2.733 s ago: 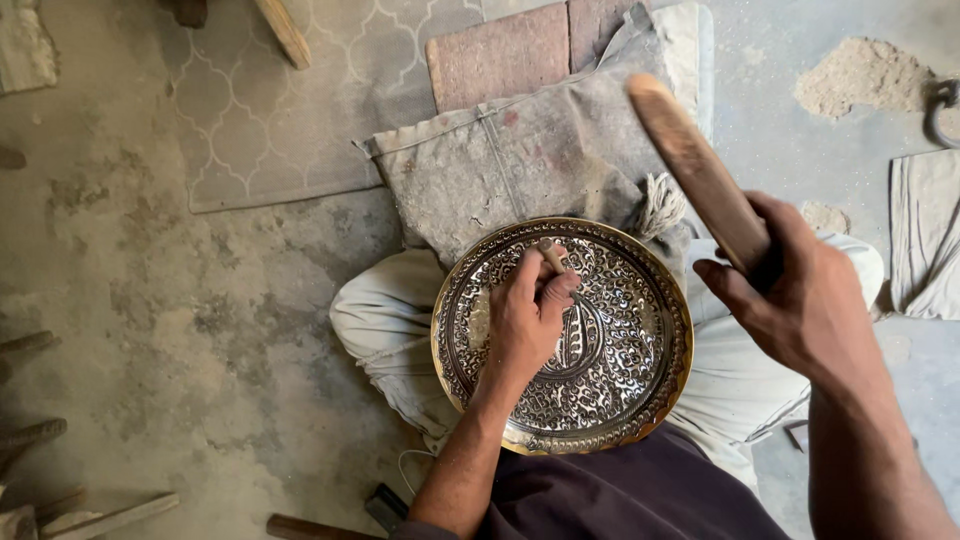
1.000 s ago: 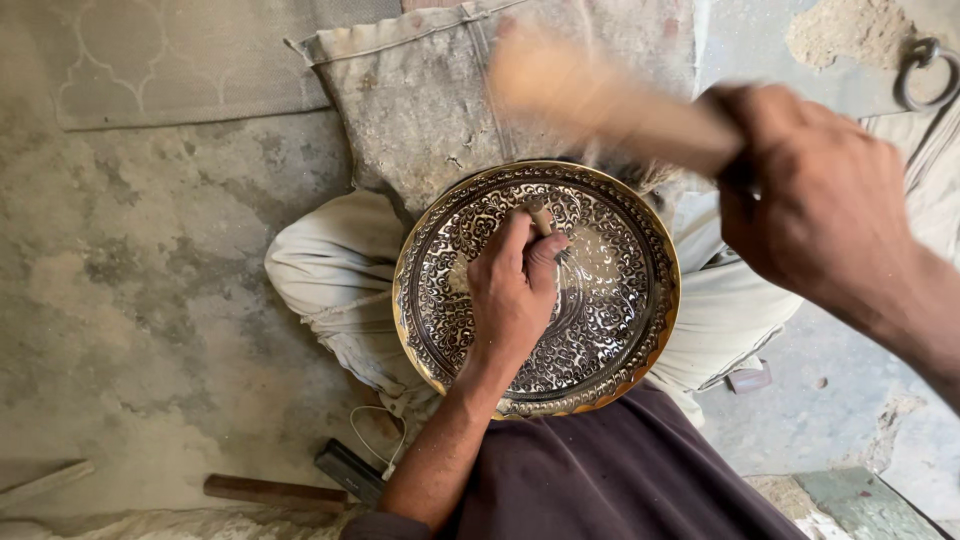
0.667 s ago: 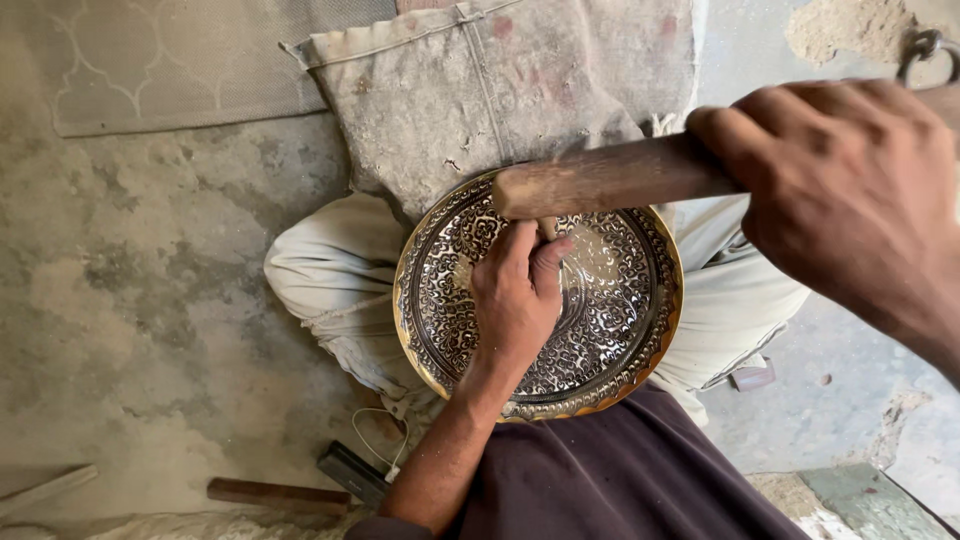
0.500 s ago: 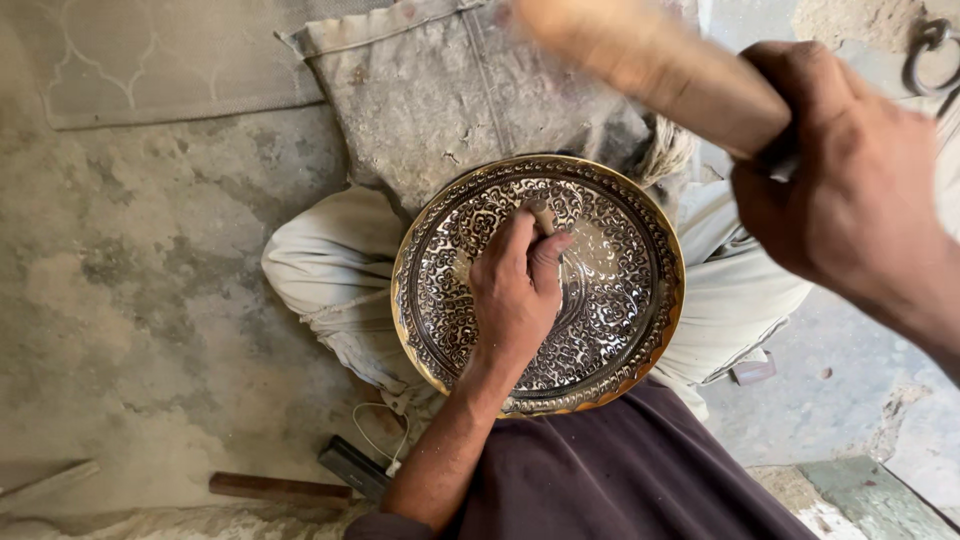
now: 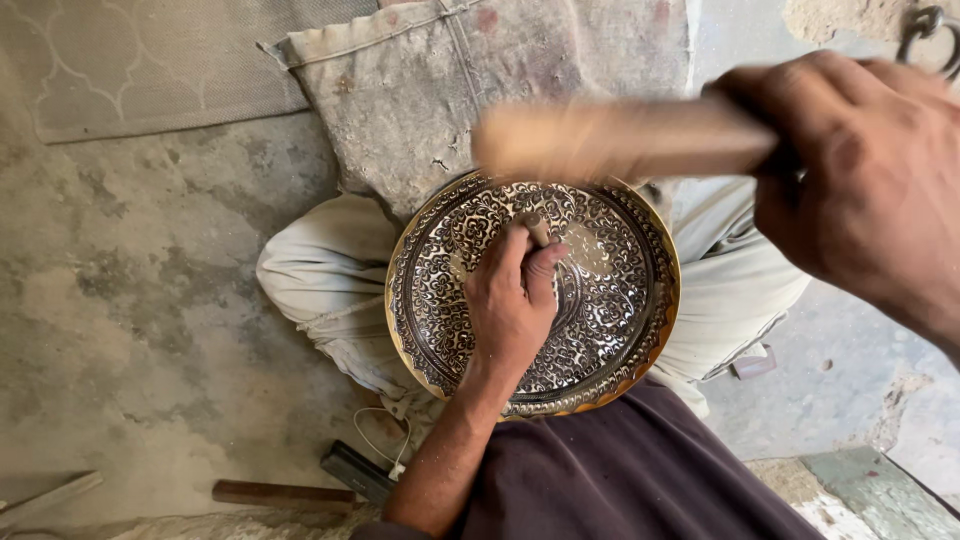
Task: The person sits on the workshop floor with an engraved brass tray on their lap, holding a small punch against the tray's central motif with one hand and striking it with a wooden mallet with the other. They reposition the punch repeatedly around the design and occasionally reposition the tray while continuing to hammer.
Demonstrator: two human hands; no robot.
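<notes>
Head view: left hand (image 5: 512, 300) pressed on engraved brass plate (image 5: 533, 295) resting on lap, fingers pinching small chisel (image 5: 537, 232) upright, steadying tip against pattern. Right hand (image 5: 850, 190) clenched round wooden mallet (image 5: 620, 138), motion-blurred, poised above chisel. Dusty cloth (image 5: 480, 90) beyond plate.

A round engraved metal plate (image 5: 600, 330) with a gold rim lies face up on the lap. A blurred wooden mallet (image 5: 620, 138) hangs above its far edge.
</notes>
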